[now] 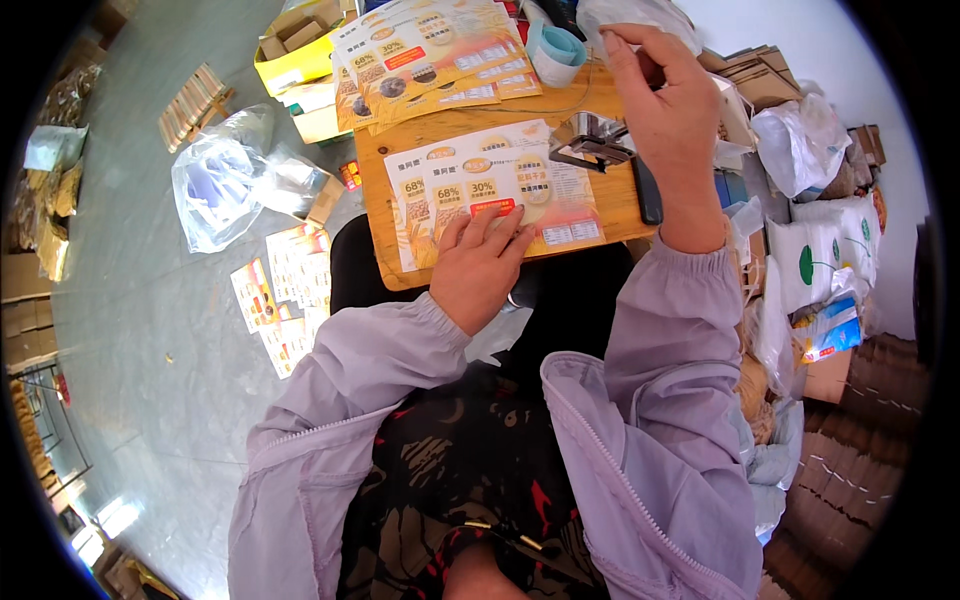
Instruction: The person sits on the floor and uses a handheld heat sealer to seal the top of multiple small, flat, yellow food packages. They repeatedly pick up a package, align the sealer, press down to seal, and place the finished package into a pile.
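**Left hand pins a printed sheet while the right hand pinches something small above the counter**

The left hand (480,262) lies flat, fingers spread, on a printed sheet (500,190) at the near edge of the wooden counter (610,195), pressing on the sheet's 6 o'clock edge. It holds nothing; it only weighs the paper down. The right hand (660,105) is raised at about 1 o'clock from the sheet, fingertips narrowed together as if pinching something small; what it grips is too small to tell. Just below that hand, at 3 o'clock of the sheet, sits a metal stapler-like tool (590,140). A fanned stack of similar sheets (430,55) lies at 12 o'clock, with a roll of tape (555,50) beside it. More leaflets (285,295) are scattered on the floor at 9 o'clock.

The pinned sheet overhangs the counter's near edge, so if the left hand lifts it may well slide off and join those on the floor. Whatever the right hand pinches could also drop among the clutter.
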A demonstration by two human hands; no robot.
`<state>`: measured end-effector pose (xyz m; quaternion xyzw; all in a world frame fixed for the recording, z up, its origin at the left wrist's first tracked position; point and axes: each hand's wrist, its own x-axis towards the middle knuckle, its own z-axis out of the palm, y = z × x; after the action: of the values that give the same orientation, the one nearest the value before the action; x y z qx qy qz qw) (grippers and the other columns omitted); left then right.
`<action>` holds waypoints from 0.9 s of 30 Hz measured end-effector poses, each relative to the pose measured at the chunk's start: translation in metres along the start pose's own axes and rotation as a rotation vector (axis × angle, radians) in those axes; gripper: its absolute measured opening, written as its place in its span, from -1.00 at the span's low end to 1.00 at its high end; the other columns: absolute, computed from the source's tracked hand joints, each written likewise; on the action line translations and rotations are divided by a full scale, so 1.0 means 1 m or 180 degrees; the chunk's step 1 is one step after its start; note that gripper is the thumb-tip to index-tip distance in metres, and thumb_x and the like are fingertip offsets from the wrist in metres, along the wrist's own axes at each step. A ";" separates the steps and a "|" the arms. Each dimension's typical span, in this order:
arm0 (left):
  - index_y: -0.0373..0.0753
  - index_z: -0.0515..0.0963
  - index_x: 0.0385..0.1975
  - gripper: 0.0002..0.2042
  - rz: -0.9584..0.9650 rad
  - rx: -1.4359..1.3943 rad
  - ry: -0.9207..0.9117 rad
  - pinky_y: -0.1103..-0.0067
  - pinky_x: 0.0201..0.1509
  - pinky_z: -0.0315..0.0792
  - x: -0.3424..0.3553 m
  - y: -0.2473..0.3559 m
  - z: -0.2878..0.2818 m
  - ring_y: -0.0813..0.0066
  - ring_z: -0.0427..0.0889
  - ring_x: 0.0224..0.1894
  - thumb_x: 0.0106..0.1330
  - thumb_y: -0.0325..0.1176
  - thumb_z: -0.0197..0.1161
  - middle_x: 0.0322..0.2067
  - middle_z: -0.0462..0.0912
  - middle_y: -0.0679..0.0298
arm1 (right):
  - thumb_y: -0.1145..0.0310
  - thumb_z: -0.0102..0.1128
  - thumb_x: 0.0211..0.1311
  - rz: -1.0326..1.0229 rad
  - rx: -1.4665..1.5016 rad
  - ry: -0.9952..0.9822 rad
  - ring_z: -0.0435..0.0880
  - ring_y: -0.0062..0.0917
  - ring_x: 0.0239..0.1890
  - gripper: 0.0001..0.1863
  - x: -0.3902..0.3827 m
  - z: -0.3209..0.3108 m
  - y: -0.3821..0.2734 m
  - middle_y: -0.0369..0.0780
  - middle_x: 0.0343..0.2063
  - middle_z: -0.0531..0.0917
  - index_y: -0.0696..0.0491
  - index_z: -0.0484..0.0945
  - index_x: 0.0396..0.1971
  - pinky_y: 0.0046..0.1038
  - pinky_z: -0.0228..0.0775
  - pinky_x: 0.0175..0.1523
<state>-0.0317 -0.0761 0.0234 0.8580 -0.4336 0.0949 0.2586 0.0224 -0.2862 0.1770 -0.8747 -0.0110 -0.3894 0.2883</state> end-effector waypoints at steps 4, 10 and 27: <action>-0.01 0.56 0.16 -0.53 0.0099 -0.0020 0.0024 0.29 0.29 0.26 -0.002 -0.004 0.006 0.28 0.44 0.23 0.18 -0.38 0.31 0.23 0.51 0.36 | 0.30 0.30 0.25 -0.0176 -0.0007 -0.0093 0.52 -0.45 -0.53 -0.84 -0.007 0.020 0.005 -0.22 -0.53 0.58 0.05 0.69 -0.27 -0.41 0.33 -0.40; 0.02 0.54 0.20 -0.49 0.0098 -0.0149 -0.0032 0.31 0.30 0.23 -0.005 -0.008 0.001 0.30 0.42 0.23 0.18 -0.36 0.33 0.26 0.49 0.37 | 0.28 0.29 0.25 -0.0206 0.0097 -0.0229 0.62 -0.27 -0.43 -0.83 -0.018 0.052 -0.002 -0.16 -0.46 0.61 -0.01 0.71 -0.23 -0.31 0.43 -0.34; 0.01 0.56 0.18 -0.54 0.0033 -0.0302 -0.0136 0.29 0.33 0.17 -0.002 -0.007 -0.002 0.25 0.39 0.27 0.23 -0.33 0.30 0.26 0.49 0.36 | 0.49 0.31 0.20 -0.0047 -0.0018 0.0410 0.46 -0.54 -0.57 -0.89 -0.035 -0.034 0.000 -0.23 -0.48 0.61 0.12 0.68 -0.27 -0.51 0.30 -0.43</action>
<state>-0.0266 -0.0706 0.0214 0.8443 -0.4474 0.0573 0.2893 -0.0244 -0.2961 0.1712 -0.8485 0.0023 -0.4470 0.2831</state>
